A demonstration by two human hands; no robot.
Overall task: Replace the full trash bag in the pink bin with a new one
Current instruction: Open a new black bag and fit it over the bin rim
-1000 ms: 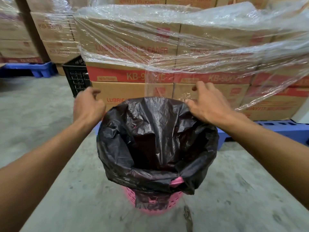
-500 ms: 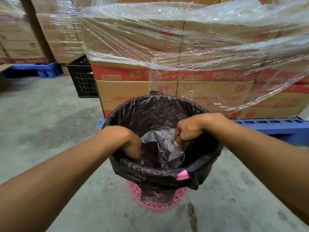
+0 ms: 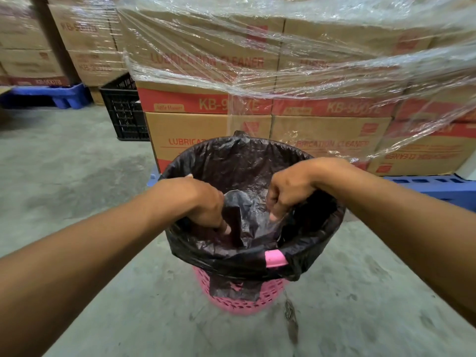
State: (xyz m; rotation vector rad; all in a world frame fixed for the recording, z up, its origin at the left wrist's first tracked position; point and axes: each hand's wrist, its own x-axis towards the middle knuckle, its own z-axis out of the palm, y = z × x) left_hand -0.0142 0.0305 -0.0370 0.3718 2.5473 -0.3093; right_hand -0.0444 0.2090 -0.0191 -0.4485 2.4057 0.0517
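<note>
A pink perforated bin [image 3: 268, 298] stands on the concrete floor in front of me. A black trash bag [image 3: 231, 161] lines it, its edge folded over the rim, with a bit of pink rim [image 3: 275, 257] showing at the front. Both hands reach down inside the bin's mouth. My left hand [image 3: 203, 202] has its fingers curled into the bag's loose inner plastic. My right hand [image 3: 288, 191] pinches a fold of the same plastic [image 3: 247, 217] between fingers and thumb. The bottom of the bin is hidden by bunched plastic.
Stretch-wrapped cardboard boxes [image 3: 206, 130] on a blue pallet [image 3: 432, 184] stand close behind the bin. A black plastic crate [image 3: 123, 109] sits to the left of them. More boxes on another blue pallet [image 3: 51, 95] are at the far left. Bare concrete floor lies left and right.
One second ago both hands were outside at the bag's far rim. They then dropped inside the bin and now grip the loose inner plastic, the bag's edge settled lower around the rim.
</note>
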